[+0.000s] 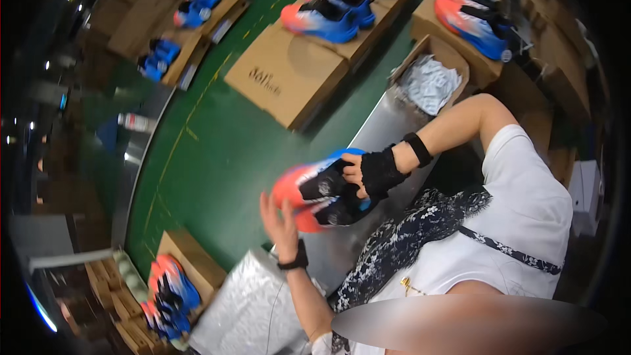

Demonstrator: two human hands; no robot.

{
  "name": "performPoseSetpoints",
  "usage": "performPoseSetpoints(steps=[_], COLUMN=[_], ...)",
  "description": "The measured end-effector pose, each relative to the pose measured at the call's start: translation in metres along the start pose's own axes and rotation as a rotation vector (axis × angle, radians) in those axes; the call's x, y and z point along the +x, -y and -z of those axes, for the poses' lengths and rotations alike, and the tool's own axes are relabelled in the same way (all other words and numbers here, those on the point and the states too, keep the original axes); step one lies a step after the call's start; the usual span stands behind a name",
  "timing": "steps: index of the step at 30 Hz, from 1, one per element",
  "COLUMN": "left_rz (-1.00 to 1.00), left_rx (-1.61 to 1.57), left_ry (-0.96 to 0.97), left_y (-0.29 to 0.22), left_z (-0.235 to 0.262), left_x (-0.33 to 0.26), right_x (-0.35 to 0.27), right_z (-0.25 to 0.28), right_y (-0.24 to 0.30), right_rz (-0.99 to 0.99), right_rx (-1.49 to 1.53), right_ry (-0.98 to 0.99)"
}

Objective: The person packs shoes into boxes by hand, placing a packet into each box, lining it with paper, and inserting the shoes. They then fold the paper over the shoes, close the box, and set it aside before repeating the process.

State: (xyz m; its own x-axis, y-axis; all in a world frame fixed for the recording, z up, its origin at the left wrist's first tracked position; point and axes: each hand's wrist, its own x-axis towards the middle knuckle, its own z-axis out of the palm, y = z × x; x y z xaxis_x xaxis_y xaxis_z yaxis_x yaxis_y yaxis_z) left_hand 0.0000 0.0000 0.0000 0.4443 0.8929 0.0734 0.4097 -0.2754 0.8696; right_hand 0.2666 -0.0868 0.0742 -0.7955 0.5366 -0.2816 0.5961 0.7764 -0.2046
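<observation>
A pair of running shoes (303, 183), coral at the toes, black on top and blue toward the heel, is side by side over the near edge of the green work surface. My right hand (378, 172), in a black fingerless glove, grips the pair at the heel end, its fingertips hooked into the shoe openings. By the coral toes is my left hand (281, 227), fingers stretched and spread, slightly blurred. Whether it touches the toes I cannot tell. Both wrists carry black bands.
Cardboard shoe boxes (282, 79) with similar shoes (328, 16) on top line the far side. An open carton (430, 85) of crumpled white paper stands at right. Silvery wrapping (243, 302) lies near my left forearm, beside another box (190, 263) with shoes. A bottle (137, 122) is at far left.
</observation>
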Motion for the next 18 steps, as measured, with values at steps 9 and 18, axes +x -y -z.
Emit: performPoseSetpoints(steps=[9, 18], left_rz=[-0.007, -0.106], left_rx=[0.283, 0.277], left_ry=[0.239, -0.046], left_y=[-0.014, -0.017], left_z=[0.024, 0.043], left_x=[0.017, 0.024], right_x=[0.120, 0.164], right_z=[0.085, 0.024], right_y=[-0.112, -0.104], right_rz=[-0.702, -0.871], right_rx=[0.259, 0.162], right_ry=[-0.222, -0.746])
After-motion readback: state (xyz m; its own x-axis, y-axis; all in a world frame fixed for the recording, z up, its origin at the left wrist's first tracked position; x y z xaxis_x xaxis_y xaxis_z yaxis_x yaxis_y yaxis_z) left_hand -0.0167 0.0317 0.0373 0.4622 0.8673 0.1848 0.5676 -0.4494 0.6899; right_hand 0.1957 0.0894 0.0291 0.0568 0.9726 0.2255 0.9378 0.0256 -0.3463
